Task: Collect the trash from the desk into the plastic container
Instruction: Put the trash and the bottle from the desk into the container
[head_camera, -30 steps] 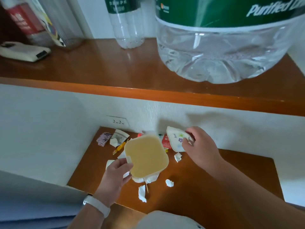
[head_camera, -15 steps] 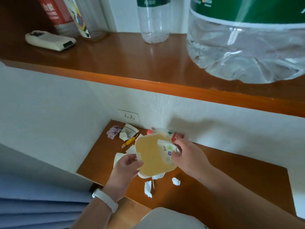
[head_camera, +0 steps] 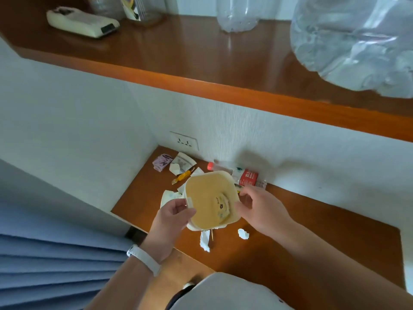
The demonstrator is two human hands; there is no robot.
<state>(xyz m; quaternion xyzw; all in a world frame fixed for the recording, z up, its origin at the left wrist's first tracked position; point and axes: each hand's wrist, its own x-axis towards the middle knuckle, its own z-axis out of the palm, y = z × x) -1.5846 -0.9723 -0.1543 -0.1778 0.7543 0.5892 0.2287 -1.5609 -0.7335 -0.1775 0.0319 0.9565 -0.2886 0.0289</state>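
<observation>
My left hand [head_camera: 173, 217] grips the left rim of a square cream plastic container [head_camera: 201, 198], held above the wooden desk [head_camera: 312, 227]. A white wrapper with a flower print [head_camera: 221, 206] lies inside it at the right. My right hand [head_camera: 261, 206] hovers just right of the container with fingers apart and holds nothing. On the desk lie crumpled white paper bits [head_camera: 243, 233], a tissue strip [head_camera: 204, 241], a small bottle with a red label [head_camera: 245, 176], a yellow item [head_camera: 182, 176], a purple wrapper [head_camera: 162, 162] and a white packet [head_camera: 182, 164].
A wooden shelf [head_camera: 201, 63] overhangs the desk and carries a big water jug [head_camera: 357, 41], a clear bottle [head_camera: 237, 14] and a white device [head_camera: 82, 22]. A wall socket [head_camera: 184, 140] sits behind the trash. Blue fabric [head_camera: 55, 265] lies at the lower left.
My right hand carried the flower-print wrapper over the container and let it go inside; the hand is now empty and beside the rim. The view tilted downward.
</observation>
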